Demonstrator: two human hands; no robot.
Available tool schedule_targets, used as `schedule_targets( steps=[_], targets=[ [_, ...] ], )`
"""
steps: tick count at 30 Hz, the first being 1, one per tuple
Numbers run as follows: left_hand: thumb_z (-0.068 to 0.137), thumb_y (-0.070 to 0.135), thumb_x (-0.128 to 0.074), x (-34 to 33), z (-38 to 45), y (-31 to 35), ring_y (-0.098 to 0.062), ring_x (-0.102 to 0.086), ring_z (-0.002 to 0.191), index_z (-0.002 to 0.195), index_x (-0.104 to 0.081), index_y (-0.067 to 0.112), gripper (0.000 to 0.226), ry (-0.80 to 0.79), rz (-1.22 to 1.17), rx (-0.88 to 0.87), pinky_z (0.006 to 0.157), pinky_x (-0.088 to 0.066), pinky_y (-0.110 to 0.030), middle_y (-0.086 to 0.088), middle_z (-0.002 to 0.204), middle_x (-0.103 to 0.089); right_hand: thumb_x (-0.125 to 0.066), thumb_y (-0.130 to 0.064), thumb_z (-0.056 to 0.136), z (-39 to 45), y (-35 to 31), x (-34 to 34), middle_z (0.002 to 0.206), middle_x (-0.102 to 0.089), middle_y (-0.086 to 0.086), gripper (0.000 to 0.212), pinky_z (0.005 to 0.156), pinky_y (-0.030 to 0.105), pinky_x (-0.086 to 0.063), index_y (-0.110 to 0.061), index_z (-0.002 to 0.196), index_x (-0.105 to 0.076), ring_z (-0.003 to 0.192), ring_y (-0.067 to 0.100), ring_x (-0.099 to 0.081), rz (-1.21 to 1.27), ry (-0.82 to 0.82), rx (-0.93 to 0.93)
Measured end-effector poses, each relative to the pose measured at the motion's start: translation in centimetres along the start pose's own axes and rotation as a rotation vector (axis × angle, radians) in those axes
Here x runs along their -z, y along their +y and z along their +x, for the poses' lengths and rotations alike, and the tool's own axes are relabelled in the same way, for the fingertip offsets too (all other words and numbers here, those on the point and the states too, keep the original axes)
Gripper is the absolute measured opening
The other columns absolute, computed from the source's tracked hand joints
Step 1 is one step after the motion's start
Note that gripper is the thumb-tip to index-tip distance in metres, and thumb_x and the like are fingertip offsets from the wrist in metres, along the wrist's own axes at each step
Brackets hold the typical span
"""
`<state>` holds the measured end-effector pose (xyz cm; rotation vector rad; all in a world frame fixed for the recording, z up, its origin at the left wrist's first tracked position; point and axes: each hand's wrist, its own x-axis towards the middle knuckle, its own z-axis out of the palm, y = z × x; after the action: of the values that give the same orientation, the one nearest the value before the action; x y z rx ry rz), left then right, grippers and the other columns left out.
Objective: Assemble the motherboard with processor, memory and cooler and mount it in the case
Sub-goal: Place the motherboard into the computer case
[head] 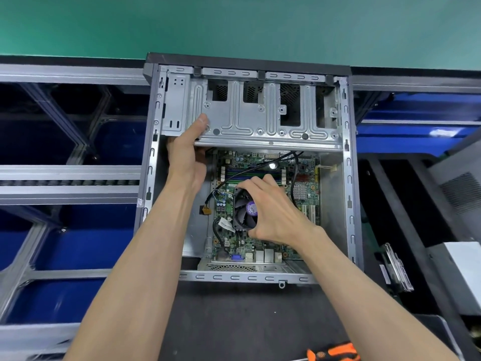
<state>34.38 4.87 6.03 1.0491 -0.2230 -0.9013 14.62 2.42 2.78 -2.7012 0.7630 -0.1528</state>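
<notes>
The motherboard [263, 204] is already sat inside the open case [250, 105]. The cooler [243, 211] on it is gripped by the right hand [273, 209], while the drive cage edge is held by the left hand [186, 155].

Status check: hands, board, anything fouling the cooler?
Left hand grips the drive cage edge. Right hand grips the cooler fan. Motherboard in the case. Black cable drapes across the board.

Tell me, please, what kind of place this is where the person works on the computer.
Probably an electronics assembly workstation. An open computer case lies on a dark bench mat, aluminium-frame racks with blue bins stand beside it, and an orange-handled screwdriver lies near the front edge.
</notes>
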Motion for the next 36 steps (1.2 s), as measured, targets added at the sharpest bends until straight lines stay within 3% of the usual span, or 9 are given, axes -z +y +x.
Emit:
schedule_targets(
  steps=[5,11,15,20,24,28,32,36],
  targets=[
    [0.073,0.03,-0.083,-0.2,0.4,-0.1,-0.027,-0.062,0.12,0.08,-0.083,0.024,0.009,0.005,-0.004,0.034,0.105,-0.047,-0.046,0.0,0.105,-0.075,-0.084,-0.031,0.055,0.3,0.0,0.0,0.113,-0.051,-0.003,0.09,0.078,0.044,-0.05,-0.015,0.134,-0.044,0.1,0.015,-0.032,-0.027,-0.012,-0.015],
    [0.077,0.029,-0.082,0.0,0.8,-0.4,-0.03,-0.048,0.136,0.1,-0.078,0.017,0.026,0.048,-0.013,0.054,0.117,-0.028,-0.057,-0.008,0.131,-0.066,-0.085,-0.028,0.052,0.3,0.2,0.2,0.111,-0.052,-0.005,0.092,0.074,0.042,-0.049,-0.017,0.134,-0.046,0.097,0.012,-0.03,0.037,-0.02,-0.021],
    [0.078,0.027,-0.082,-0.1,1.0,-0.4,-0.031,-0.048,0.136,0.094,-0.078,0.018,0.018,0.044,-0.025,0.058,0.118,-0.027,-0.057,-0.009,0.131,-0.066,-0.086,-0.03,0.052,0.5,0.1,0.3,0.113,-0.053,-0.004,0.094,0.077,0.043,-0.049,-0.017,0.135,-0.044,0.098,0.012,-0.031,0.015,-0.027,-0.027],
    [0.08,0.027,-0.08,-0.3,1.2,-0.4,-0.032,-0.045,0.137,0.109,-0.074,0.013,0.032,0.048,-0.028,0.066,0.118,-0.026,-0.056,-0.01,0.133,-0.064,-0.084,-0.031,0.056,0.4,0.1,0.3,0.117,-0.054,-0.002,0.093,0.083,0.045,-0.05,-0.016,0.138,-0.043,0.103,0.016,-0.035,-0.008,-0.039,-0.032],
    [0.078,0.027,-0.082,-0.5,1.3,-0.5,-0.031,-0.049,0.134,0.103,-0.074,0.016,0.029,0.072,-0.022,0.075,0.116,-0.031,-0.056,-0.01,0.13,-0.065,-0.086,-0.03,0.055,0.8,0.4,0.4,0.121,-0.055,-0.001,0.097,0.085,0.042,-0.05,-0.016,0.14,-0.042,0.106,0.016,-0.035,0.007,-0.058,-0.046],
    [0.068,0.028,-0.086,-0.3,1.3,-0.8,-0.035,-0.045,0.137,0.125,-0.063,0.003,0.067,0.104,-0.043,0.087,0.116,-0.03,-0.057,-0.015,0.139,-0.058,-0.088,-0.032,0.054,1.1,0.4,0.3,0.124,-0.056,-0.001,0.099,0.088,0.038,-0.049,-0.018,0.141,-0.042,0.109,0.017,-0.038,0.026,-0.099,-0.047],
    [0.066,0.026,-0.087,0.5,1.0,-1.5,-0.031,-0.053,0.13,0.126,-0.063,0.006,0.067,0.128,-0.029,0.106,0.116,-0.033,-0.054,-0.011,0.131,-0.064,-0.09,-0.035,0.054,0.8,0.1,-0.1,0.129,-0.055,0.0,0.102,0.095,0.046,-0.05,-0.018,0.141,-0.041,0.118,0.022,-0.042,0.029,-0.176,-0.063],
    [0.05,0.034,-0.091,0.6,0.6,-2.3,-0.031,-0.055,0.127,0.137,-0.051,0.005,0.1,0.158,0.006,0.194,0.112,-0.039,-0.051,-0.013,0.136,-0.059,-0.091,-0.039,0.053,0.0,0.3,-0.6,0.131,-0.053,-0.001,0.106,0.095,0.045,-0.049,-0.02,0.143,-0.039,0.118,0.021,-0.041,0.038,-0.244,-0.085]
  ],
)
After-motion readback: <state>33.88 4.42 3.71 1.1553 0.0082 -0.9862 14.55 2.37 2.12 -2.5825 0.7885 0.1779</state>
